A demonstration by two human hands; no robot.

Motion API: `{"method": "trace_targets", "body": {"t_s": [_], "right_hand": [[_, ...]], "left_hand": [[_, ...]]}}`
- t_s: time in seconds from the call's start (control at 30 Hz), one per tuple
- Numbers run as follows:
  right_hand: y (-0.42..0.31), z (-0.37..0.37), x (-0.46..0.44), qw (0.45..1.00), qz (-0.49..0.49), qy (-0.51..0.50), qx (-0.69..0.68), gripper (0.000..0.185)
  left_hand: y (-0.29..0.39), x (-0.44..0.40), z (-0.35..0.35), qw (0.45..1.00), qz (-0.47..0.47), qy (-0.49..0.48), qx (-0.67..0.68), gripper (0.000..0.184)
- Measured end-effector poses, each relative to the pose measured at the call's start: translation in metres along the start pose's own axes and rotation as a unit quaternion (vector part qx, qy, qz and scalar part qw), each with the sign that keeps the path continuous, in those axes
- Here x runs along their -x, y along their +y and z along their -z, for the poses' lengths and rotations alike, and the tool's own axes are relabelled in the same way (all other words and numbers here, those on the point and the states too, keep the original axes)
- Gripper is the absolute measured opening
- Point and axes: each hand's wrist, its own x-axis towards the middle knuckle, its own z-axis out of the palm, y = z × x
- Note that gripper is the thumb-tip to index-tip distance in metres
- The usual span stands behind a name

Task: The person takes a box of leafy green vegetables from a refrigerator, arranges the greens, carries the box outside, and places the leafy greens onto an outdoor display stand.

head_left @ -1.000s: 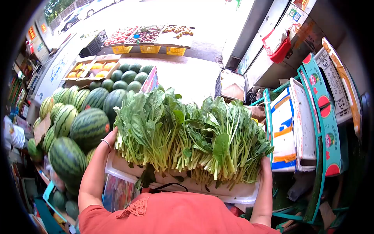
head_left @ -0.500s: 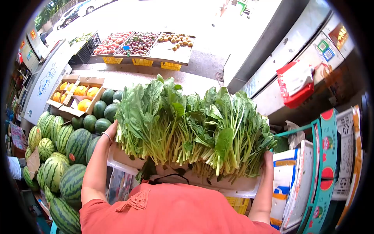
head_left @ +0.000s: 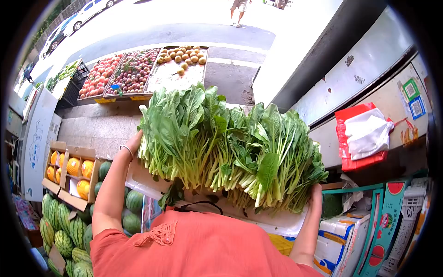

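Note:
A shallow white foam tray [head_left: 285, 224] piled with leafy greens [head_left: 184, 134] is held in front of my chest. The greens stand in dense rows, leaves pointing away from me and cut stems towards me. My left hand [head_left: 134, 142], a bangle at its wrist, is closed on the tray's left end. At the opposite end my right hand [head_left: 315, 192] grips the tray, close against the outermost leaves. Leaves and tray hide most of the fingers of both hands. Some loose dark leaves [head_left: 171, 196] lie along the tray's near side.
Watermelons [head_left: 64, 242] and a carton of orange fruit [head_left: 76, 177] are on the left. Ahead, crates of fruit [head_left: 134, 71] stand beyond a step. To the right are red and white plastic bags [head_left: 367, 134], foam boxes [head_left: 344, 231] and a green carton [head_left: 383, 221]. A pedestrian [head_left: 240, 11] is outside.
My view has turned to the right and the doorway side looks closer. The tray of greens has travelled with me, both hands still at its ends. A pedestrian's legs now show outside.

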Motion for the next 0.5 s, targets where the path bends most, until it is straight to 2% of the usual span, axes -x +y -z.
{"method": "trace_targets", "body": {"t_s": [0.1, 0.17, 0.23, 0.27, 0.3, 0.33, 0.4, 0.5], "right_hand": [[-0.022, -0.014, -0.066, 1.0, -0.011, 0.012, 0.008, 0.042], [-0.056, -0.04, -0.121, 1.0, 0.003, 0.011, -0.004, 0.043], [-0.096, -0.06, -0.171, 0.998, 0.02, -0.031, 0.04, 0.045], [-0.11, -0.081, -0.188, 0.999, 0.036, -0.008, 0.008, 0.049], [-0.114, -0.082, -0.215, 0.999, 0.036, -0.01, 0.014, 0.049], [-0.112, -0.075, -0.235, 0.996, 0.025, -0.008, 0.091, 0.052], [-0.149, -0.115, -0.269, 0.974, -0.002, 0.016, 0.227, 0.059], [-0.179, -0.182, -0.322, 0.983, 0.046, -0.019, 0.179, 0.06]], "left_hand": [[0.041, -0.032, -0.041, 0.996, 0.011, -0.04, 0.074, 0.048], [0.061, -0.072, -0.048, 0.998, -0.001, -0.015, 0.054, 0.048], [0.082, -0.11, -0.055, 0.996, -0.02, 0.011, 0.082, 0.048], [0.058, -0.159, -0.03, 0.994, -0.043, 0.015, 0.101, 0.048], [0.076, -0.155, -0.041, 0.993, -0.04, 0.017, 0.106, 0.048], [0.086, -0.134, -0.052, 0.994, -0.013, 0.013, 0.108, 0.048], [0.105, -0.159, -0.056, 0.991, 0.013, 0.026, 0.128, 0.047], [0.119, -0.205, -0.042, 0.989, 0.0, 0.074, 0.131, 0.047]]}}
